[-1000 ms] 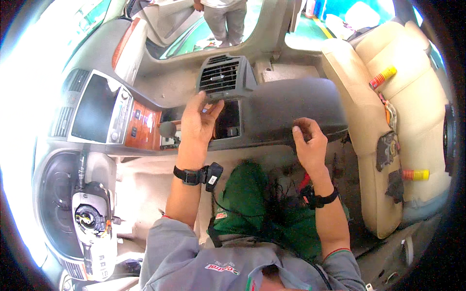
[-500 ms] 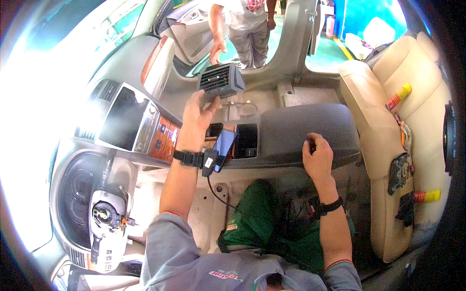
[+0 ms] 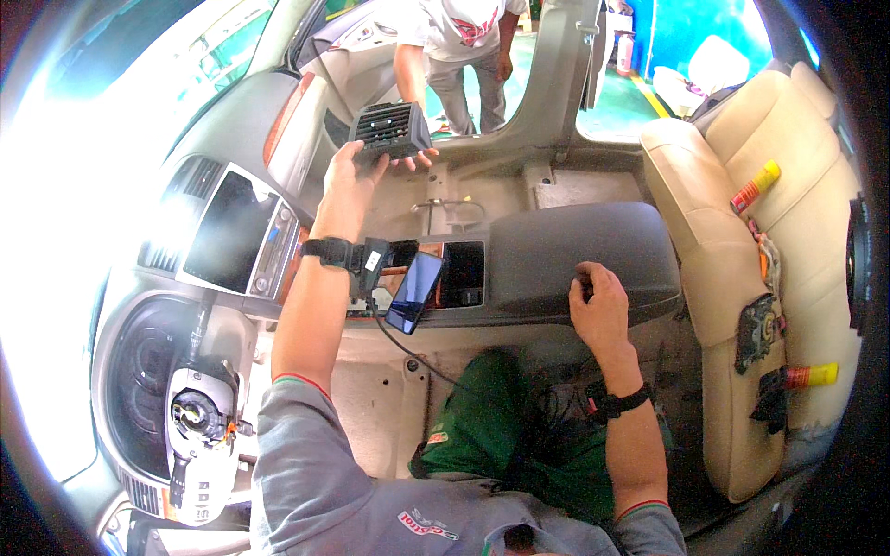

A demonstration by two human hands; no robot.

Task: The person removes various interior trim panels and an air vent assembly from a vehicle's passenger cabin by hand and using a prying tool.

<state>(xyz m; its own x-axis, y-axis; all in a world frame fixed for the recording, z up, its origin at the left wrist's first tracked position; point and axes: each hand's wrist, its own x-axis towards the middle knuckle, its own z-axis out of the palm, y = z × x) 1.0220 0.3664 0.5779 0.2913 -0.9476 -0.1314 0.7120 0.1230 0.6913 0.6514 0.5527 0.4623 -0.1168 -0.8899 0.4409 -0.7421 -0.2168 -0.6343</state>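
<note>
A dark grey dashboard air vent (image 3: 389, 128) with slatted louvres is held up over the passenger footwell. My left hand (image 3: 352, 176) grips its near lower edge, thumb and fingers closed on it. From beyond, a co-worker's hand (image 3: 415, 161) reaches under the vent, with fingers showing below its right side. My right hand (image 3: 603, 310) is by the front side of the dark armrest lid (image 3: 584, 241), its fingers curled in toward the thumb; whatever they may hold is hidden. Black bands with small devices are strapped round both my wrists.
A phone-like screen (image 3: 414, 292) hangs by my left wrist, with a cable running down. The stripped steering column (image 3: 197, 417) is at left. On the beige seat (image 3: 686, 176) lie two red-and-yellow cans (image 3: 756, 186) and a black part (image 3: 757, 332). A co-worker (image 3: 464, 56) leans at the open door.
My left hand has carried the vent left and farther away. The co-worker has leaned in, and their hand has come under the vent. My right hand has barely moved.
</note>
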